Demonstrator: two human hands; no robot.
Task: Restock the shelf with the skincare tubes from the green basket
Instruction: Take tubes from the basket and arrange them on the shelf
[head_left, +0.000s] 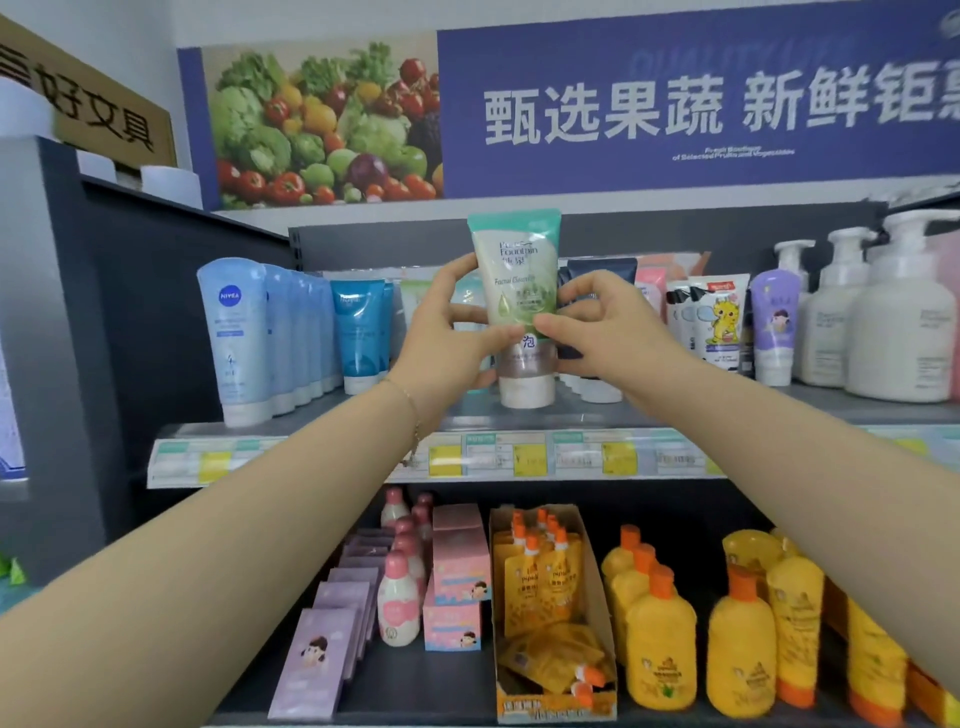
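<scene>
A blue banner (675, 104) showing vegetables spans the top. White pump bottles (904, 322) stand at right. Yellow bottles (660, 649) and pink boxes (460, 566) sit along the bottom.

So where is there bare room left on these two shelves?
Upper grey shelf: only the front strip beside the held green plastic tube; tube rows behind are packed. Lower dark shelf: bare patch between lilac flat packs and cardboard box.

I see one green-and-cream facial cleanser tube (519, 270), teal crimp up, white cap down, upright at the front middle of the top shelf (649, 415). Left hand (447, 338) and right hand (602, 332) pinch its lower body from both sides. Can't tell if the cap touches the shelf board.
</scene>
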